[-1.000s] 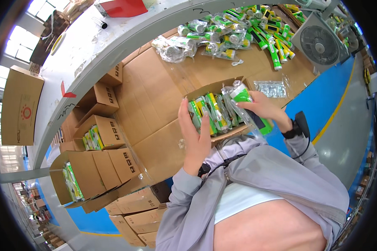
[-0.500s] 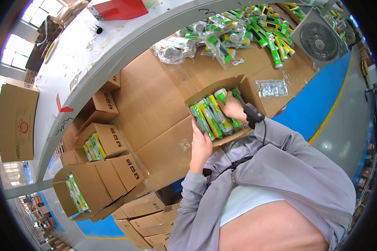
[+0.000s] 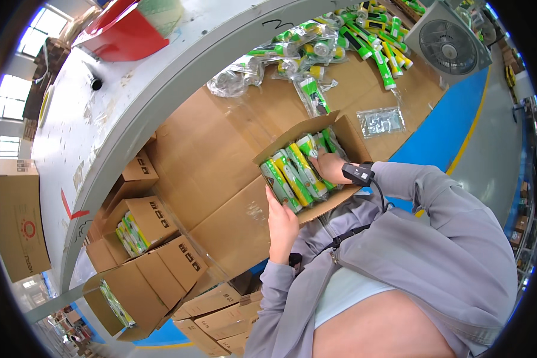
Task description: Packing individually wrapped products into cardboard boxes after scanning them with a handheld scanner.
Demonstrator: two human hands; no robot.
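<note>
A cardboard carton [image 3: 301, 125] stands open in front of me. Inside it, green, yellow and white tubes [image 3: 292, 178] in clear bags lie side by side. My right hand [image 3: 333, 167] reaches in over the right wall, its fingers closed at a bagged green-and-white tube [image 3: 308, 145]; the tubes partly hide the fingertips. Against the carton's left side lies my left hand [image 3: 281, 222], fingers stretched out along the wall. Just beyond the carton, a single bagged tube [image 3: 314, 96] rests on the cardboard sheet [image 3: 221, 149].
A heap of bagged tubes [image 3: 364, 39] covers the far end, with a box fan [image 3: 448, 46] beside it. A flat clear bag [image 3: 380, 122] lies right of the carton. Other filled cartons [image 3: 155, 215] stand left, below a curved white table edge [image 3: 131, 119]. Closed cartons [image 3: 221, 322] are stacked nearer me.
My right hand has pushed the tube lower among the others in the carton. My left hand stays at the carton's side. The view has shifted slightly.
</note>
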